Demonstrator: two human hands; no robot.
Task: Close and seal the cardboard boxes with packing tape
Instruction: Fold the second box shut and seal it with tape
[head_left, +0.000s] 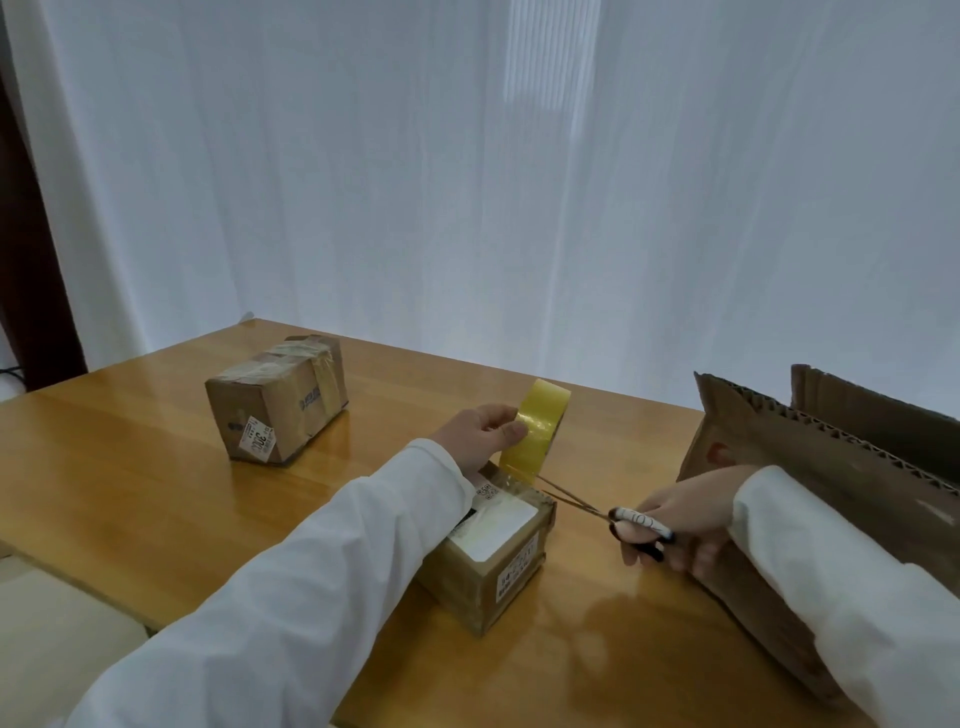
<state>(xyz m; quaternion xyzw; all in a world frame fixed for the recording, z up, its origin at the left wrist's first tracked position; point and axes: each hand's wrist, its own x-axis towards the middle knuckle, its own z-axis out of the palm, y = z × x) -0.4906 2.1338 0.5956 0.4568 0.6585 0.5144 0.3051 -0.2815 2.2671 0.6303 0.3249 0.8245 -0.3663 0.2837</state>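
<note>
**Yellow tape held taut for the cut**

Grips the tape roll (535, 431) in the left hand (483, 436), thumb pressed on the outer face, just above the centre of the frame. Holds it lifted over the far end of the small box (493, 561) at lower centre, probably to stretch the short strip of tape (522, 475) between roll and lid and so guard against slack, folding and sticking.

Closes the right hand (685, 525) round the handles of the scissors (618, 515), right of centre, with blades parted and aimed up-left at the strip, just beside the box's far corner. Cannot tell whether the blades touch the tape yet. Looks like the cutting step: tape laid over the lid, roll not yet freed.

Rests the small box flat on the wooden table (130, 467), flaps down and white label up, for a firm base under the pull.

Shows a second box (278, 400) at middle left, already wrapped in tape and set well apart, likely out of the way as finished work. Shows a large corrugated box (831, 467) at the right edge, flaps up and unsealed, close behind the right forearm, presumably next in line.

Calls for a clean snip close to the roll, then a firm press of the loose end down the box wall. Risks the cut end springing back onto the roll, or a nick to the left thumb so near the blades
</note>
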